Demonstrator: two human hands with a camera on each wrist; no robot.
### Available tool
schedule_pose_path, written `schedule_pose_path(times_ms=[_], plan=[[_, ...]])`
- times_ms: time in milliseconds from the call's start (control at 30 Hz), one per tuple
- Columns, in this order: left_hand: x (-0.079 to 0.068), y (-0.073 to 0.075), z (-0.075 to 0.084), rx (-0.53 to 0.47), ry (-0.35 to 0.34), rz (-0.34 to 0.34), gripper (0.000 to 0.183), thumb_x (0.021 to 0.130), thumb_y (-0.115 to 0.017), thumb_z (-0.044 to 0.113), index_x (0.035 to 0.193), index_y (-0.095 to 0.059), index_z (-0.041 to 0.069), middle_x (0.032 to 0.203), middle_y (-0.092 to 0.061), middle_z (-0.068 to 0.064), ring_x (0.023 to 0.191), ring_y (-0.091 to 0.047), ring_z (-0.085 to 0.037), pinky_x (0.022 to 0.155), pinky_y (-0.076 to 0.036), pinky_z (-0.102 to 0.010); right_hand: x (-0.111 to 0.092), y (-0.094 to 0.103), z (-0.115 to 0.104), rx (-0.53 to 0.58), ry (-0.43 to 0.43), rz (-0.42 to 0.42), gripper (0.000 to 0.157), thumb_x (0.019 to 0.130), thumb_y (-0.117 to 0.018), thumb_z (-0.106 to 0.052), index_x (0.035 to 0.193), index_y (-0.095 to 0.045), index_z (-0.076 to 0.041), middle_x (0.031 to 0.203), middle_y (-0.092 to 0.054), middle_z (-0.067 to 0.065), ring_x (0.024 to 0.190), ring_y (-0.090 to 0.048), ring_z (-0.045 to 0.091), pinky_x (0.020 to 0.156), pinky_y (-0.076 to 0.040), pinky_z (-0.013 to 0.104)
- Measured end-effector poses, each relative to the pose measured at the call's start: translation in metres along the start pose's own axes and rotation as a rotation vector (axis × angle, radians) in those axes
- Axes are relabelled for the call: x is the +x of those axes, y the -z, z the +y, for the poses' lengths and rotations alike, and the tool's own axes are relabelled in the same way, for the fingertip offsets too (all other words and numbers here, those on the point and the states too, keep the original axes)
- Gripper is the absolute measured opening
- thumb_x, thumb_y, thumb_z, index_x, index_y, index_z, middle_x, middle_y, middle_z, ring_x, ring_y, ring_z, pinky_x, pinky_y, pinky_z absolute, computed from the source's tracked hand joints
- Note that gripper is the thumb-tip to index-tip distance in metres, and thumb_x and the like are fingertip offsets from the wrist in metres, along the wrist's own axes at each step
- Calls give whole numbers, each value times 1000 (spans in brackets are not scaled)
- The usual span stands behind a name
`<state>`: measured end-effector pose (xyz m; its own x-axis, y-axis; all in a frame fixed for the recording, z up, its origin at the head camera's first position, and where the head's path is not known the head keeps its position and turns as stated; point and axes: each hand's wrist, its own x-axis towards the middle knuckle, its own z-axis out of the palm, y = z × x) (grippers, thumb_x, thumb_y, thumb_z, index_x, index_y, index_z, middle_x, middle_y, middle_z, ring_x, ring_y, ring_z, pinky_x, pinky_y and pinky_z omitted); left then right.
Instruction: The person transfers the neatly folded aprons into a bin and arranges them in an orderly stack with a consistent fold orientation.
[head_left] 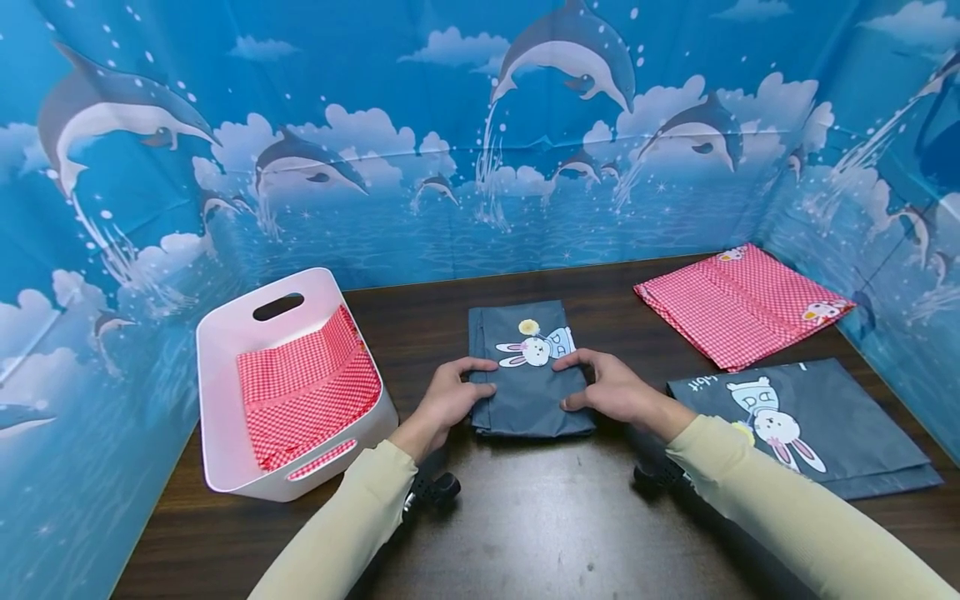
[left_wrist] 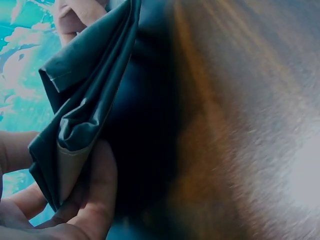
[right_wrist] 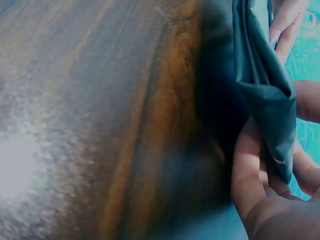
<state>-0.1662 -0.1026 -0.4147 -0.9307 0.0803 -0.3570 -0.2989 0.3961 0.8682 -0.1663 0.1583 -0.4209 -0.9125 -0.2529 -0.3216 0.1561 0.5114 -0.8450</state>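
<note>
A dark grey, slightly shiny folded cloth with a rabbit print is held between both hands at the middle of the table. My left hand grips its left edge, thumb on top and fingers underneath. On the opposite edge, my right hand holds it the same way. Several folded layers of the cloth show from the side in the left wrist view, with fingers below them. In the right wrist view, the cloth's folded end sits between thumb and fingers.
A white bin on the left contains a red checked cloth. Another folded red checked cloth lies at the back right. Nearer on the right is a second dark grey rabbit-print cloth. A dolphin-print curtain surrounds the dark wooden table.
</note>
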Motion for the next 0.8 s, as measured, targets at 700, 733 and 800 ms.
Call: schedule_pose_path(times_ms=[700, 733, 800], plan=[[-13, 28, 37, -13, -14, -20, 38, 103, -70, 12, 140, -73, 20, 167, -43, -10, 153, -38, -33, 126, -36, -60, -12, 21, -32, 63, 36, -9, 59, 91, -85, -14, 145, -63, -14, 146, -51, 17, 106, -62, 28, 75, -57, 38], [-14, 29, 39, -17, -14, -21, 38, 103, -70, 12, 140, -73, 20, 167, -43, -10, 152, -39, -33, 125, -38, -58, -12, 21, -33, 67, 40, -10, 59, 91, -85, -14, 146, -62, -14, 145, -52, 17, 103, -62, 27, 74, -58, 38], [-16, 31, 42, -25, -10, -22, 39, 102, -71, 12, 140, -73, 21, 167, -43, -9, 150, -40, -32, 123, -42, -56, -13, 22, -35, 82, 49, -18, 59, 91, -85, -13, 146, -62, -13, 142, -54, 18, 99, -64, 24, 72, -58, 38]])
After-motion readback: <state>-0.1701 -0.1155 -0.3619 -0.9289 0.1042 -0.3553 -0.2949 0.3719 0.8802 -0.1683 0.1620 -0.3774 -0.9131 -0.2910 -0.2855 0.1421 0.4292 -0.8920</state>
